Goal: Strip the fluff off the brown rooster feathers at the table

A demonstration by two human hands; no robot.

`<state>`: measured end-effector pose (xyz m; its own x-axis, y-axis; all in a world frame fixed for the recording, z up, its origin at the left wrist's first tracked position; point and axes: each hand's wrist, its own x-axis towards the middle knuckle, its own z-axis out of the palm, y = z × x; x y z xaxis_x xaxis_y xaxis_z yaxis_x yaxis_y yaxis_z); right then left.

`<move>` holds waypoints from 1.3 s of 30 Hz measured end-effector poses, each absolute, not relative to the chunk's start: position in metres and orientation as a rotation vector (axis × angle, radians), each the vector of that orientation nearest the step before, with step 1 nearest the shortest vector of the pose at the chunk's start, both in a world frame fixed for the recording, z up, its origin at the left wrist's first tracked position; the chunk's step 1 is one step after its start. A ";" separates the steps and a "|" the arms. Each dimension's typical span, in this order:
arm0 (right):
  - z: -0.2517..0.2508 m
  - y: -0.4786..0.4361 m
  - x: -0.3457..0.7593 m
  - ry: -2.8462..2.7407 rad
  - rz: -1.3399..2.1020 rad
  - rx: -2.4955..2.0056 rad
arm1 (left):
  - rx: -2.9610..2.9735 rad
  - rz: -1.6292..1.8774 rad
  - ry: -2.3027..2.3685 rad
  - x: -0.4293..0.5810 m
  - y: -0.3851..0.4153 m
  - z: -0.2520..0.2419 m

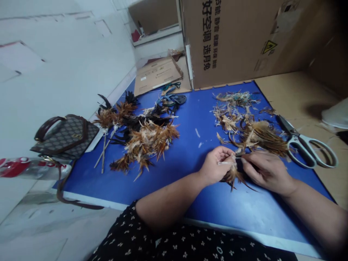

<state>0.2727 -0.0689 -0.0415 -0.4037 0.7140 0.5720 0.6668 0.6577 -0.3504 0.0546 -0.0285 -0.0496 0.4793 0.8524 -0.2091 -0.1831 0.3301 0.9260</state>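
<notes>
Near the front edge of the blue tabletop, my left hand point(216, 167) is closed in a pinch around a small bundle of brown feathers point(232, 177). The feather tips hang below its fingers, and a short whitish strip point(226, 163) lies across the thumb. Just to the right, my right hand point(268, 173) has its fingers pinched together at a thin pale thread point(238, 158) that runs to the bundle. Its fingertips are partly hidden. Beyond the hands lies a pile of loose brown feathers point(262, 137), with scissors point(308, 148) right of it.
A larger heap of brown and black feather bunches point(149, 139) covers the left of the blue table point(190, 119). Blue cords point(172, 99) lie behind it. A handbag point(66, 136) and a plastic bottle point(29, 167) are at far left. A big cardboard box point(236, 40) stands behind.
</notes>
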 end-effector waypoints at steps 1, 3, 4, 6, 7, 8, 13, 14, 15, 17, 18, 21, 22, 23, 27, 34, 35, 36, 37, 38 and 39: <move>-0.042 -0.069 0.273 -2.154 0.100 -1.065 | 1.005 0.778 0.805 0.055 -0.028 -0.049; -0.043 -0.071 0.275 -2.135 0.126 -1.068 | 1.013 0.773 0.800 0.055 -0.028 -0.049; -0.044 -0.072 0.275 -2.115 0.136 -1.076 | 1.019 0.775 0.798 0.056 -0.028 -0.048; -0.044 -0.074 0.275 -2.052 0.174 -1.122 | 1.029 0.786 0.798 0.057 -0.028 -0.048; -0.044 -0.075 0.275 -2.032 0.208 -1.152 | 1.031 0.792 0.797 0.057 -0.029 -0.049; -0.044 -0.076 0.274 -2.030 0.246 -1.175 | 1.033 0.795 0.796 0.057 -0.029 -0.050; -0.045 -0.073 0.272 -2.143 0.284 -1.084 | 1.035 0.801 0.739 0.061 -0.031 -0.060; -0.046 -0.072 0.272 -2.139 0.279 -1.053 | 1.034 0.810 0.722 0.061 -0.031 -0.061; -0.046 -0.071 0.272 -2.134 0.283 -1.029 | 1.030 0.821 0.707 0.062 -0.031 -0.062; -0.049 -0.070 0.274 -2.118 0.299 -0.993 | 1.022 0.825 0.687 0.061 -0.032 -0.063; -0.050 -0.069 0.275 -2.108 0.306 -0.982 | 1.019 0.818 0.683 0.060 -0.032 -0.062; -0.054 -0.069 0.277 -2.090 0.316 -0.975 | 1.031 0.793 0.688 0.056 -0.031 -0.059; -0.056 -0.069 0.278 -2.086 0.311 -0.976 | 1.038 0.783 0.692 0.055 -0.031 -0.057; -0.057 -0.069 0.278 -2.081 0.307 -0.979 | 1.042 0.772 0.697 0.054 -0.031 -0.057; -0.054 -0.069 0.275 -2.018 0.336 -0.997 | 1.050 0.763 0.703 0.053 -0.030 -0.055; -0.039 -0.067 0.267 -1.882 0.396 -1.083 | 1.102 0.812 0.687 0.052 -0.028 -0.055; -0.039 -0.066 0.267 -1.883 0.387 -1.091 | 1.112 0.823 0.696 0.051 -0.028 -0.054; -0.038 -0.066 0.268 -1.879 0.368 -1.098 | 1.121 0.829 0.703 0.051 -0.027 -0.053; -0.038 -0.065 0.269 -1.874 0.342 -1.103 | 1.128 0.835 0.707 0.050 -0.027 -0.052; -0.037 -0.065 0.270 -1.872 0.320 -1.106 | 1.134 0.841 0.708 0.049 -0.026 -0.051; -0.037 -0.065 0.271 -1.877 0.307 -1.106 | 1.140 0.844 0.706 0.049 -0.026 -0.050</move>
